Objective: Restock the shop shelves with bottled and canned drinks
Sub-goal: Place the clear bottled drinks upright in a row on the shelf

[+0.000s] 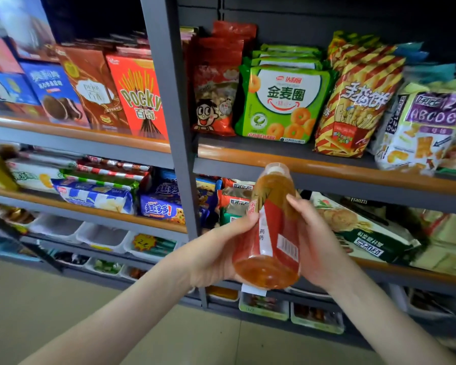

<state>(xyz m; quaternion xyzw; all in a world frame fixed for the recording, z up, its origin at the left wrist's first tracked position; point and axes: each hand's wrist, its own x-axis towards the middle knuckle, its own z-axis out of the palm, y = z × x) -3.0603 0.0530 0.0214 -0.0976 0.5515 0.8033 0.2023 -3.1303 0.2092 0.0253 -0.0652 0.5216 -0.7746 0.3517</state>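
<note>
At the upper left of the frame you face a grey shelf [63, 142] with an orange-brown front strip, lined with upright biscuit boxes, a red Pocky box [140, 96] at its right end. Below it sit flatter snack packs, then a row of white trays [100, 235] near the pale tiled floor [50, 325], which fills the lower left.

A grey upright post [169, 101] divides the shelving just left of centre. Right of it, the upper shelf carries a red bag [213, 101] with a cartoon face, a green ring-snack bag [282, 101] and a red-and-yellow striped bag [358, 101] — all leaning back.

In the centre your left grip [216, 254] holds the bottle [271, 233] from the left, thumb pressed on its red label. The bottle holds amber liquid and tilts with its pale cap up, close to the orange strip of the upper right shelf; it rests on no shelf, held in the air before the lower one. Your right grip [319, 246] wraps the bottle's right side, fingers curled round it.

Far right, more bags lie blurred.
</note>
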